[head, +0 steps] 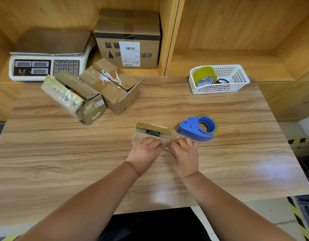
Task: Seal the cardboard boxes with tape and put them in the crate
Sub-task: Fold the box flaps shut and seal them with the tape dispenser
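Pale wooden shelving backs the wood-grain tabletop [228,162] in front of you. Near its middle, your left hand [144,153] and right hand [184,154] meet on a small brown cardboard box [141,134]. The fingers of both hands are curled over the box's near edge, holding it, with the fingertips almost touching each other. The box is not yet closed: its far flap stands up and something dark and round shows inside.

Just beside the box, on your right, a blue plastic tape dispenser [197,130] lies on its side, loaded with a yellowish roll. Further back on the left, two larger worn cardboard boxes [112,89] sit side by side, touching, the left one with its flaps loose. At the far right, a white perforated plastic basket [219,88] holds a roll of yellowish tape [205,76]. On the shelf behind stand a white electronic weighing scale [46,66] and a big labelled cardboard carton [127,40].
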